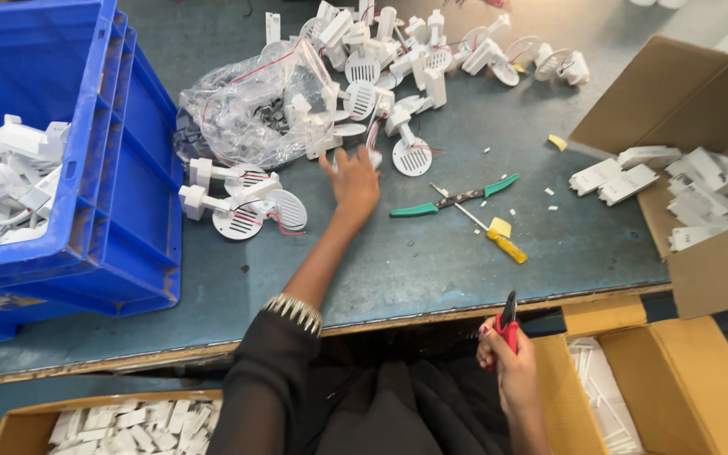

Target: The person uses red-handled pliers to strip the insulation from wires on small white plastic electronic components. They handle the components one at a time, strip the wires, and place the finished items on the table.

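Note:
My left hand (354, 179) reaches across the grey table, fingers spread, touching white plastic parts (362, 101) with round grilles and red wires beside a clear plastic bag (250, 109) of the same parts. It holds nothing that I can see. My right hand (507, 354) stays low near the table's front edge, closed around red-handled cutters (509, 320). Two assembled white parts (238, 202) lie left of my left arm.
Stacked blue crates (120, 168) with white parts stand at left. Green-handled pliers (457, 198) and a yellow screwdriver (499, 240) lie mid-table. An open cardboard box (701, 194) of white pieces is at right; more boxes (659, 379) sit below the table edge.

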